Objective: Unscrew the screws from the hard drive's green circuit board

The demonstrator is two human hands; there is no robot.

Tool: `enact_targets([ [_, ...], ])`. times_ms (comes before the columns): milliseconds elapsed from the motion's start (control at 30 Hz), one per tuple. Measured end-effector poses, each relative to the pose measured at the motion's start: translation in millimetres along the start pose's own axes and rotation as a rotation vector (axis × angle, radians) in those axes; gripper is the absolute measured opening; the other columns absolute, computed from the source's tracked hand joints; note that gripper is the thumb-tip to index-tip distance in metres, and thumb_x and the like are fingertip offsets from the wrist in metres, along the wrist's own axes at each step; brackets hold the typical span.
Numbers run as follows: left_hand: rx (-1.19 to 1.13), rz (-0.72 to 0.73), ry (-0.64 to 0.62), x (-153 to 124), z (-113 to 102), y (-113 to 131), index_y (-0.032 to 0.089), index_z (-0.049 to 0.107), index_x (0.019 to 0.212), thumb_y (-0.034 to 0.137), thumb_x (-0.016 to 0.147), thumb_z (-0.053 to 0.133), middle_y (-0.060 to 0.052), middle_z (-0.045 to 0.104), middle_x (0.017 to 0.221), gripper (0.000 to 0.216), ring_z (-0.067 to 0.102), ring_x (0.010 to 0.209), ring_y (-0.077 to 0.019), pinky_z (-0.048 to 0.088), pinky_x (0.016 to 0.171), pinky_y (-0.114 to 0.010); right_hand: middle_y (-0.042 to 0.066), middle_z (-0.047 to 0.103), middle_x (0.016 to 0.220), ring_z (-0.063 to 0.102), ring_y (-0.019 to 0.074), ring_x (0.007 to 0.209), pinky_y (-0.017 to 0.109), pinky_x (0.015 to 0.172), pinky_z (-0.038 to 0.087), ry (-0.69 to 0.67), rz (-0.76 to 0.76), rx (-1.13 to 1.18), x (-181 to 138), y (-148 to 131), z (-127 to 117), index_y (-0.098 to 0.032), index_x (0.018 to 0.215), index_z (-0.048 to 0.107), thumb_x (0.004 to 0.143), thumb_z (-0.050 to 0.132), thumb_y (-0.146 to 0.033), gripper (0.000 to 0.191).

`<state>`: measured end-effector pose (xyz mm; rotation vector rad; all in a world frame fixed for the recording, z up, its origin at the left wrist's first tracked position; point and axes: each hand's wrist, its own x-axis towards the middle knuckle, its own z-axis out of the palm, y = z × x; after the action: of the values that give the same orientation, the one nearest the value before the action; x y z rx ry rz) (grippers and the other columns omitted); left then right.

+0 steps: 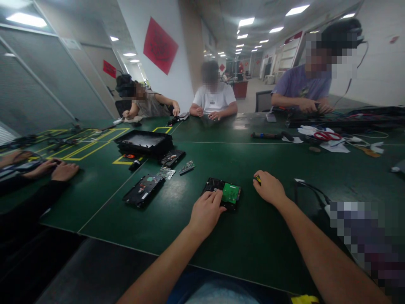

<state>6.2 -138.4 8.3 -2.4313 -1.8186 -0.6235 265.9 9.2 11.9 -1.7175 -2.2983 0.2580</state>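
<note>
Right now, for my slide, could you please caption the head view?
Left hand on a hard drive with green circuit board; right hand gripping a yellow-and-black object.

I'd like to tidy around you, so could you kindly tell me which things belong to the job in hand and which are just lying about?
Belonging:
drive with green board, under the left hand
yellow-and-black tool, in the right hand
probably the second drive and loose circuit board

Apparently just lying about:
red-handled scissors
white papers
dark rod-shaped object
</note>
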Motion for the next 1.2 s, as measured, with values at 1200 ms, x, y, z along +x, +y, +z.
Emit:
enact_targets([
  [1200,-0.213,-0.329,0.231,25,0,-95,0.015,0.059,0.134,0.039,0.105,0.047,-0.020,0.056,0.141,0.040,0.050,0.139,-0.0334,0.041,0.118,-0.056,0.012,0.068,0.120,0.067,0.0283,0.100,0.038,0.073,0.051,-0.036,0.018,-0.022,9,3,6,-0.021,0.121,0.063,0.101,0.048,-0.041,0.032],
])
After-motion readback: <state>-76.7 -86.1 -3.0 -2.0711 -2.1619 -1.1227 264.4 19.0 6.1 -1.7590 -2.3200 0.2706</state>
